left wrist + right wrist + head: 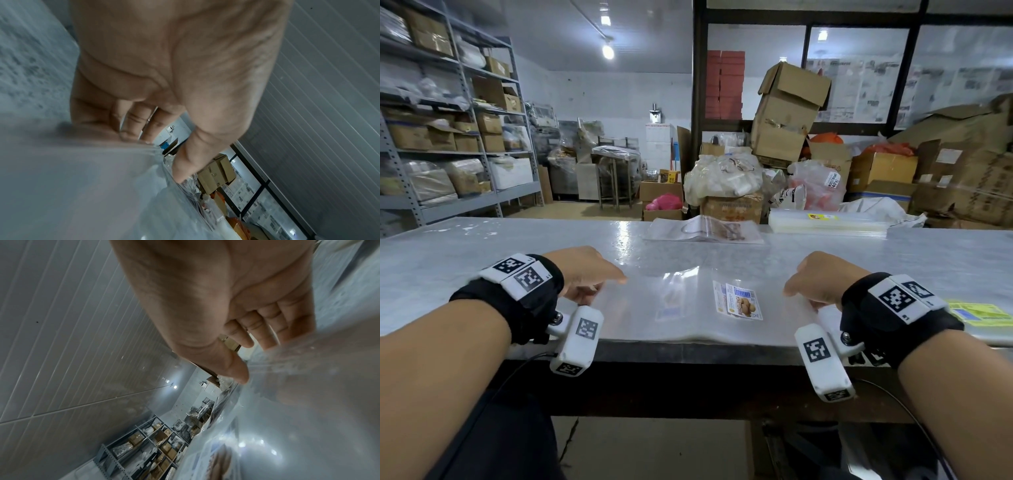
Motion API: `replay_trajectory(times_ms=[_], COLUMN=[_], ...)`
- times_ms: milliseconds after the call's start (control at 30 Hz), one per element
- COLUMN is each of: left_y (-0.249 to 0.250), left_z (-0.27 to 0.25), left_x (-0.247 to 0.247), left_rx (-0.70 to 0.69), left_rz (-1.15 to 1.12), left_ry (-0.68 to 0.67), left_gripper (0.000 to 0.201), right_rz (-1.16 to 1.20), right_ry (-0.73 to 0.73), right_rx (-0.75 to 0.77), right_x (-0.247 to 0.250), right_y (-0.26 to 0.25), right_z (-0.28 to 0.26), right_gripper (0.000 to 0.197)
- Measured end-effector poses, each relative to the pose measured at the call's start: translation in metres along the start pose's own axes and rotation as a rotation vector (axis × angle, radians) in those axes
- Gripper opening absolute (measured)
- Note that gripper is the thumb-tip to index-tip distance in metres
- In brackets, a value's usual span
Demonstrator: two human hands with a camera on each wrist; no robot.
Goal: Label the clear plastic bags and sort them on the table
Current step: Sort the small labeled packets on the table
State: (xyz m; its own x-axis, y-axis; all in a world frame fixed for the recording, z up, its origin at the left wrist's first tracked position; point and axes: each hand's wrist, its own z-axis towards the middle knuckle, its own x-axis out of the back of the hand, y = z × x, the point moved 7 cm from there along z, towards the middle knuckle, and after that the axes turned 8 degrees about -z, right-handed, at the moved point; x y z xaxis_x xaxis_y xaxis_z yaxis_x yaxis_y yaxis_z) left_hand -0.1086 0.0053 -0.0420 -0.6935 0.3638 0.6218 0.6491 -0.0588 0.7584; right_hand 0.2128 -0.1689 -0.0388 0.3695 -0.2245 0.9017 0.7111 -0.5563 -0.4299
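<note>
Hands pinch labelled clear bag [688, 308] ends: left hand [582, 274], right hand [815, 281], on table [482, 246].

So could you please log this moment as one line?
left hand: pinches bag end | right hand: pinches other end | clear bag: flat, labelled | table
</note>
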Motion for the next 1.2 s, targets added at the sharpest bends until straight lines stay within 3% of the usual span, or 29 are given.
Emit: replay_trajectory(times_ms=[300, 467, 1200], left_y=[-0.002, 0.000, 0.000], left_z=[-0.002, -0.006, -0.003], left_x=[0.005, 0.004, 0.000], left_rx=[-0.036, -0.061, -0.053], left_rz=[0.095, 0.107, 0.111], left_ry=[0.013, 0.015, 0.052], left_gripper=[0.013, 0.029, 0.033], right_rz=[-0.049, -0.133, -0.203], right_ry=[0.021, 0.040, 0.029], right_rx=[0.009, 0.004, 0.028], right_x=[0.000, 0.003, 0.002], right_y=[-0.006, -0.012, -0.022], right_z=[-0.010, -0.017, -0.030], right_gripper=[0.015, 0.019, 0.018])
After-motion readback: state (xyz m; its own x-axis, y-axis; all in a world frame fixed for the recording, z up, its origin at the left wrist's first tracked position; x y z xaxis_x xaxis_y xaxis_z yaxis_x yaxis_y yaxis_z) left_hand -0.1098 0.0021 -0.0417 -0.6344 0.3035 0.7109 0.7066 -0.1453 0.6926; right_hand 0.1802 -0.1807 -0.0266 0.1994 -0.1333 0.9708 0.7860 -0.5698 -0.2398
